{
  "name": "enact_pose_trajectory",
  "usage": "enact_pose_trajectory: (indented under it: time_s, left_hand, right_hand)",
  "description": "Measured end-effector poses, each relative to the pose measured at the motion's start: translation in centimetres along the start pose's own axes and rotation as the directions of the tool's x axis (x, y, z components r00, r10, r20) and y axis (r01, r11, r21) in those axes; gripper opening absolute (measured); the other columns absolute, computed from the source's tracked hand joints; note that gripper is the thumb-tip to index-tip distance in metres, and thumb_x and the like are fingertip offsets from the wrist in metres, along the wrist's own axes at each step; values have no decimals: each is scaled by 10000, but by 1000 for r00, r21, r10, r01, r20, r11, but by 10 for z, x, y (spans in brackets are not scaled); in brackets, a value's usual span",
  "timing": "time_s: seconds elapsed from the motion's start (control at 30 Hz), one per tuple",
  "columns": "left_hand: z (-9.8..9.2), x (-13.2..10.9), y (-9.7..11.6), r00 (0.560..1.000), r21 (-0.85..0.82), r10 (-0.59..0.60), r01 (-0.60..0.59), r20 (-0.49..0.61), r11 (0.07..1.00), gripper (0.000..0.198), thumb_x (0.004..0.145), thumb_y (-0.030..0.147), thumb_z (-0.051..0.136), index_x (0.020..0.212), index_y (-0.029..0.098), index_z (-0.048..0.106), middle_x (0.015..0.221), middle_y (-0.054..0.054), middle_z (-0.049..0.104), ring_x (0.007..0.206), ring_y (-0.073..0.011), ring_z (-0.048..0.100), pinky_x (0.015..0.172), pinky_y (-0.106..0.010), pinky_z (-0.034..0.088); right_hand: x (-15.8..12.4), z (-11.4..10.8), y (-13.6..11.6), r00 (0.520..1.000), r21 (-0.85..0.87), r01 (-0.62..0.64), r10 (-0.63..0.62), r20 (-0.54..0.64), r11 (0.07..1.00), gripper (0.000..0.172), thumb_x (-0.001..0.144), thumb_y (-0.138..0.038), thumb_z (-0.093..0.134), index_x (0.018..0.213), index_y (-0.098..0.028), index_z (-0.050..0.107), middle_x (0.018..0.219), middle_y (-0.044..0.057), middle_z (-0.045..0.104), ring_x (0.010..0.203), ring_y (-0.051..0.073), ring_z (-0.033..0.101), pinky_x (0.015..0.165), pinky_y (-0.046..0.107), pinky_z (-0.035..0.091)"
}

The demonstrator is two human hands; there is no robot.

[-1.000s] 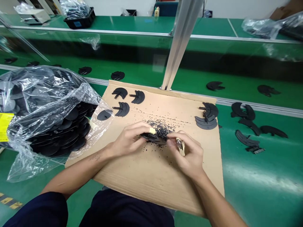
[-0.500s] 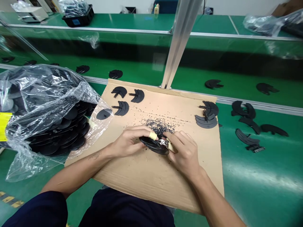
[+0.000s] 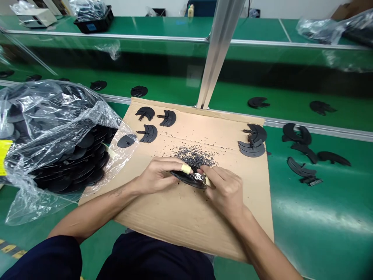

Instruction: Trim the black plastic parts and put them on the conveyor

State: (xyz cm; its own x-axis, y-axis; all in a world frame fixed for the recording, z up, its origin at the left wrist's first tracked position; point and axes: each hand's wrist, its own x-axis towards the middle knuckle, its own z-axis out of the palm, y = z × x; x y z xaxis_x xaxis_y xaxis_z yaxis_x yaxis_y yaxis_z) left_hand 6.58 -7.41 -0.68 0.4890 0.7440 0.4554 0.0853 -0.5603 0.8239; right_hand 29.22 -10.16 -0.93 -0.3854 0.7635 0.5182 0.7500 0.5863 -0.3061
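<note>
My left hand (image 3: 161,174) is closed on the left edge of a round black plastic disc (image 3: 189,179), with yellow tape wrapped round a finger. In my right hand (image 3: 225,184) is a small pair of metal nippers (image 3: 199,177), their jaws at the disc's upper face near its right side. The fingers cover most of the handles, and whether the jaws are closed on the plastic cannot be made out. A pile of small black plastic clippings (image 3: 196,156) lies on the cardboard (image 3: 175,227) just beyond the disc.
At left a clear plastic bag (image 3: 55,128) holds many stacked black discs. Curved black parts (image 3: 150,133) lie on the cardboard's far left, others (image 3: 252,148) at its right edge. More black pieces (image 3: 301,167) rest on the green table (image 3: 314,217). A metal post (image 3: 217,58) rises behind the cardboard.
The whole view has shifted slightly. Both hands keep their grips on the disc and the nippers, with only slight movement at the disc.
</note>
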Motion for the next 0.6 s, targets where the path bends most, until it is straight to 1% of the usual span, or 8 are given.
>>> enact_pose_trajectory:
  time_s: [0.1,0.17,0.27,0.33,0.37,0.43,0.5,0.6]
  left_hand:
    - [-1,2,1,999,-19,-27,27,-21,999,229,861,96,665,1062,170,744,979,-91,773,900,-177,727,814,-304,608]
    - [1,4,3,997,-49,-65,64,-30,997,229,864,127,677,1081,173,733,1002,-92,769,928,-186,722,853,-324,599]
    - [6,7,6,991,-111,-130,128,-9,986,272,872,163,668,1141,171,711,1078,-100,755,1001,-202,708,928,-354,576]
    - [8,8,4,979,-154,-201,196,-21,969,263,869,182,660,1125,167,718,1098,-100,746,1038,-217,694,960,-369,556]
    - [9,9,2,965,-180,-257,244,-52,953,248,860,194,667,1099,166,727,1085,-95,745,1035,-222,690,953,-369,552]
    - [8,9,-3,912,-267,-386,341,-136,901,213,824,233,713,1023,159,740,1026,-82,748,987,-227,690,909,-356,555]
    - [7,11,-8,836,-414,-508,396,-207,820,247,774,308,784,954,144,742,958,-74,751,933,-231,693,877,-351,557]
    - [5,16,-10,711,-683,-668,378,-218,625,404,761,480,803,949,127,748,959,-99,767,983,-267,706,948,-396,549]
  right_hand:
    - [-1,2,4,998,120,-64,62,18,991,212,938,-138,487,982,-177,690,712,27,665,630,144,584,592,273,431]
    - [1,2,9,998,113,-69,68,12,991,197,928,-149,493,997,-175,676,758,44,680,671,164,604,619,282,446]
    - [7,-4,18,996,18,-86,86,25,996,175,969,-296,533,995,-170,651,809,74,693,722,199,607,657,308,446]
    - [7,-10,23,987,-106,-146,151,45,984,279,988,-425,524,982,-165,627,825,94,687,745,223,600,666,324,433]
    - [5,-14,25,980,-188,-177,191,60,966,320,994,-463,504,979,-164,616,826,102,679,753,234,595,667,331,425]
    - [-4,-21,29,959,-356,-209,262,106,911,355,1007,-487,460,978,-162,601,846,118,667,779,256,589,684,348,416]
    - [-16,-27,33,938,-487,-199,310,157,850,357,1015,-478,433,969,-168,602,891,132,662,824,277,587,719,370,421]
    - [-32,-35,38,930,-553,-208,338,143,807,363,1016,-471,425,976,-171,624,937,139,653,878,293,583,744,386,441]
